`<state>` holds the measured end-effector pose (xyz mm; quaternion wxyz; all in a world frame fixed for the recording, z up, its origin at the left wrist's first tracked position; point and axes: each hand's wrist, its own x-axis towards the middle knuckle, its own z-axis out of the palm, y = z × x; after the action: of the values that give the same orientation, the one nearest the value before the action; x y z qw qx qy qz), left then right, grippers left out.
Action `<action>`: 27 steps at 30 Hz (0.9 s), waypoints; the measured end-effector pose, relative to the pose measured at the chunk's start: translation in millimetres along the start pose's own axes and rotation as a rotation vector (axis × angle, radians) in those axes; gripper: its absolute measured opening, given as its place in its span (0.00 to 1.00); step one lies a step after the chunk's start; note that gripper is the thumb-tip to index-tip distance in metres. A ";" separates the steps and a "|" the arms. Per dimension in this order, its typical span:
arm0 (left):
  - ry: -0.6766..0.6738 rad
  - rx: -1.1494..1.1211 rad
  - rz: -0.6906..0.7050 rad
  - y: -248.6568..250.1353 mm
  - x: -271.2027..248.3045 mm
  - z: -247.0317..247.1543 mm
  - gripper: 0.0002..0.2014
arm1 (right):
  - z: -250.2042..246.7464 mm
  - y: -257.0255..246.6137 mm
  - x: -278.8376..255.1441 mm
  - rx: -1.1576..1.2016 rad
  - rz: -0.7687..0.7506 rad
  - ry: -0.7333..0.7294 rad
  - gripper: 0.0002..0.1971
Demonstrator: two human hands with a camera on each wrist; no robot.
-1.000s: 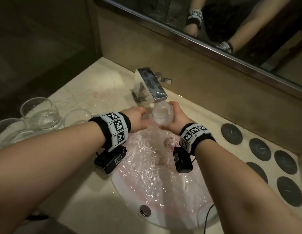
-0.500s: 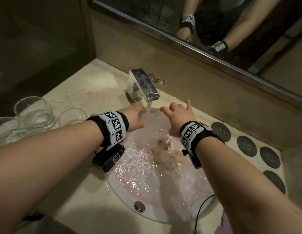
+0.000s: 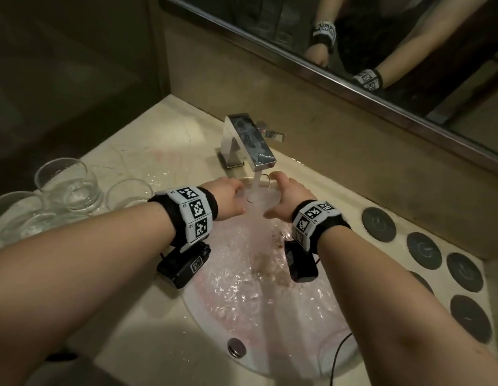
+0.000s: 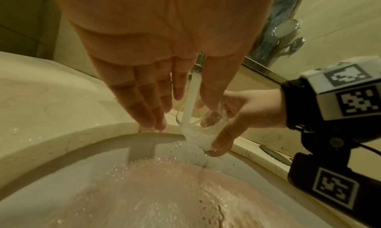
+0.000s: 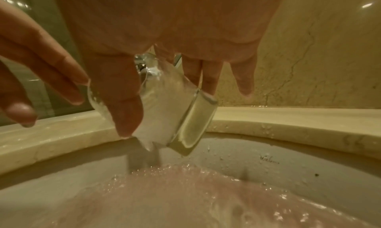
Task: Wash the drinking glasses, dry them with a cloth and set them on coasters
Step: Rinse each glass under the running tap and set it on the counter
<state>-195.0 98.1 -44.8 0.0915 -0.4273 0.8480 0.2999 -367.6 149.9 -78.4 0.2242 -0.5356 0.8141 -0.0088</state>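
Dim bathroom: beige marble counter (image 3: 147,151), framed mirror (image 3: 353,37) above stone backsplash (image 3: 339,140).

Dim yellowish light, soft noisy frames, fisheye-bent edges, blurred close palms.

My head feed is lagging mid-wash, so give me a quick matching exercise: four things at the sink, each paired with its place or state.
Things:
1. glass
2. right hand
3. left hand
4. coasters

States:
A. fingers straight, beside the stream
B. dark rounds on the counter, right of the basin
C. tilted under the running tap
D. gripping the glass

Pairs: 1-C, 2-D, 3-A, 4-B
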 end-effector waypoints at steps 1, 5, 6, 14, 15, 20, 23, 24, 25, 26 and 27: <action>0.001 0.002 -0.001 -1.0 1.3 -0.1 0.29 | 1.8 -1.4 2.0 0.025 0.000 -0.003 0.45; -0.002 -0.011 -0.008 -4.3 5.6 -0.2 0.30 | 6.4 -4.5 8.3 0.142 0.002 -0.013 0.46; -0.002 -0.013 -0.007 -4.9 6.5 -0.3 0.30 | 6.7 -5.2 8.7 0.164 0.009 -0.009 0.46; 0.054 -0.097 0.023 -2.9 10.3 -3.5 0.25 | 9.9 -12.1 9.6 0.212 0.014 -0.008 0.51; 0.069 -0.110 0.032 -2.3 11.4 -3.6 0.24 | 9.5 -10.8 9.0 0.207 0.012 -0.007 0.51; 0.058 -0.095 0.022 -2.1 13.0 -0.2 0.26 | 0.9 0.2 1.1 0.131 0.014 -0.019 0.47; 0.028 -0.100 0.011 -2.4 12.7 3.0 0.27 | -9.6 3.7 -7.5 -0.007 -0.009 -0.029 0.45; 0.022 -0.119 0.008 -3.2 13.2 5.1 0.26 | -13.6 4.0 -10.5 -0.088 -0.014 -0.039 0.45; 0.015 -0.158 0.007 -4.3 13.7 7.8 0.25 | -17.3 4.3 -13.0 -0.166 -0.017 -0.055 0.44; 0.001 -0.240 0.007 -5.4 14.7 11.2 0.24 | -21.3 4.0 -15.9 -0.229 -0.021 -0.074 0.44; -0.014 -0.359 0.015 -5.6 14.7 14.3 0.22 | -24.7 4.1 -17.9 -0.262 -0.022 -0.095 0.44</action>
<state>-201.1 94.2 -64.8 0.0175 -0.4284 0.7834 0.4499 -374.6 161.8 -50.8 0.1906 -0.5689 0.7909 0.1207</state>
